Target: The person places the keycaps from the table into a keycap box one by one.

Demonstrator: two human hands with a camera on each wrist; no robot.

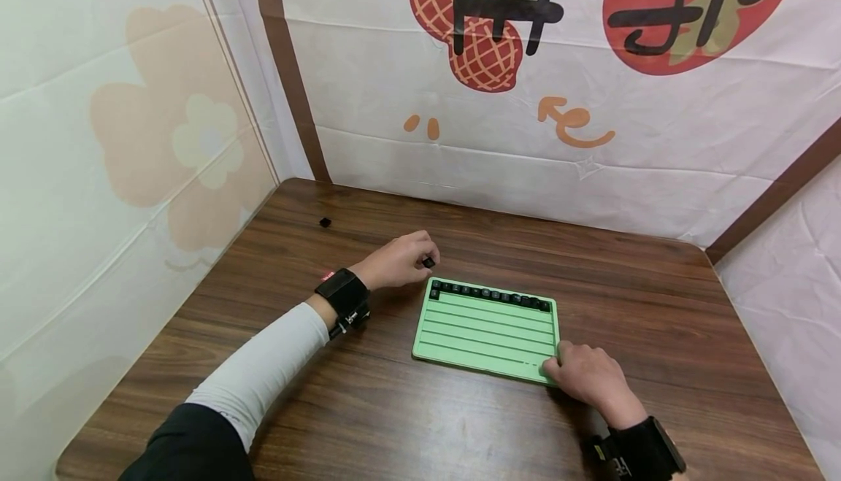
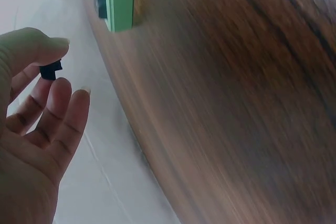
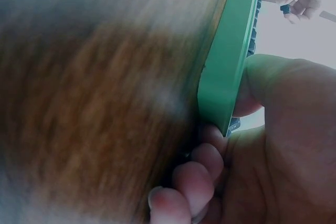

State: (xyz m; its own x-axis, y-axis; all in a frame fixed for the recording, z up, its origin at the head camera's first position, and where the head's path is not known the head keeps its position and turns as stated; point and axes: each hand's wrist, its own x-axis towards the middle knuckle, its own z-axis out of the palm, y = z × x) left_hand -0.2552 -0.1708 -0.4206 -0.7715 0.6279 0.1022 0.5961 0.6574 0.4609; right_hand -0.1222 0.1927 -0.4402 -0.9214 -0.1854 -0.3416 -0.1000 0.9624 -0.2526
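On the wooden table lies a light green keycap tray (image 1: 486, 335) with raised parallel ridges. Black keycaps (image 1: 489, 293) line its far row, and one more sits at the left of the row below. Just beyond the tray's far left corner, my left hand (image 1: 401, 260) pinches a small black keycap (image 2: 50, 71) between thumb and fingers, held clear of the tray. My right hand (image 1: 588, 373) grips the near right corner, thumb on top and fingers curled at the edge, as the right wrist view shows.
A single small black piece (image 1: 325, 222) lies near the table's far left corner. Printed white cloth (image 1: 368, 101) hangs behind the table (image 1: 644, 306) and along both sides. Something small and red (image 1: 328, 276) shows behind the left wrist strap.
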